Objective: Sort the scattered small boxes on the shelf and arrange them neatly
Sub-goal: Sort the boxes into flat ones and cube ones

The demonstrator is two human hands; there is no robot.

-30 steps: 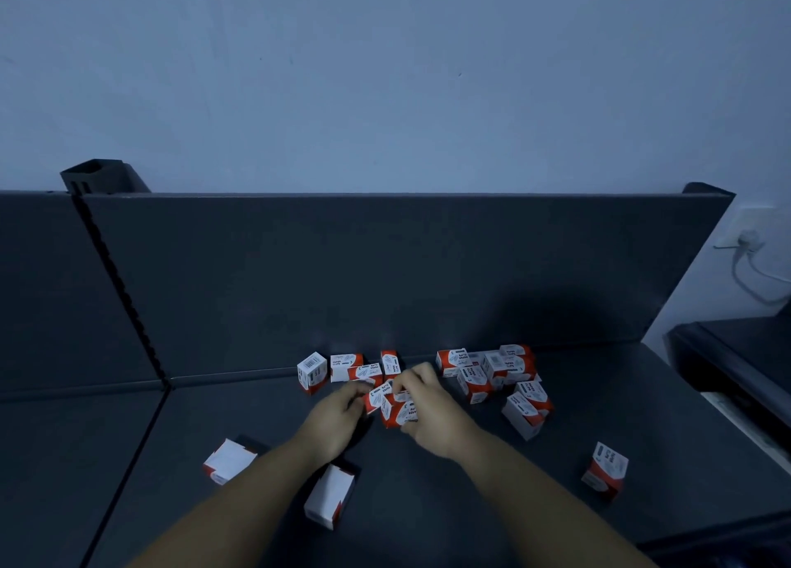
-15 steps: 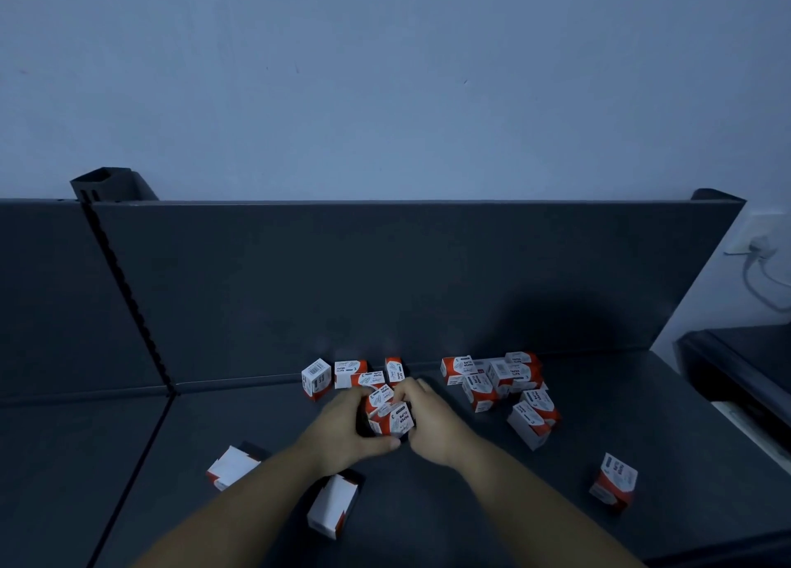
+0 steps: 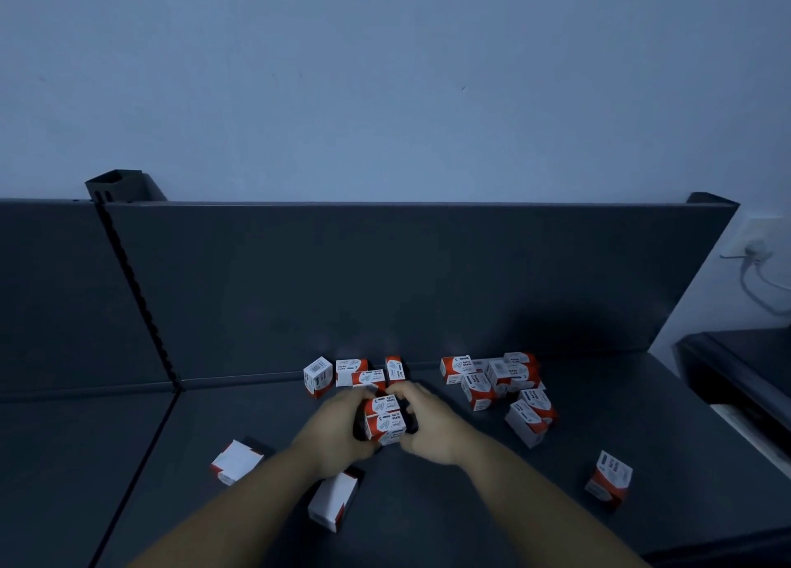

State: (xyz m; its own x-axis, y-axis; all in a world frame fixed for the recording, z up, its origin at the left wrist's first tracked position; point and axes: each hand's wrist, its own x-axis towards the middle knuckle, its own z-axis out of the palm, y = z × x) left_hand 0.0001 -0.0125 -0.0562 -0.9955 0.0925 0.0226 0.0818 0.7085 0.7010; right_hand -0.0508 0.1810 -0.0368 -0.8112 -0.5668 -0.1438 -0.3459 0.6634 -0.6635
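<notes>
Left hand (image 3: 338,432) and right hand (image 3: 432,432) curled together at frame centre, clamping two touching red-and-white cardboard boxes (image 3: 385,422); label reads "PAPER CLIPS".

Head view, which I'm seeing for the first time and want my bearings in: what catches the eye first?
The two hands, left hand and right hand, meet mid-shelf and grip stacked boxes, red and white, between them. A jumbled pile of the same boxes lies to their right by the dark back panel, and a lone box stands near the right front.
</notes>
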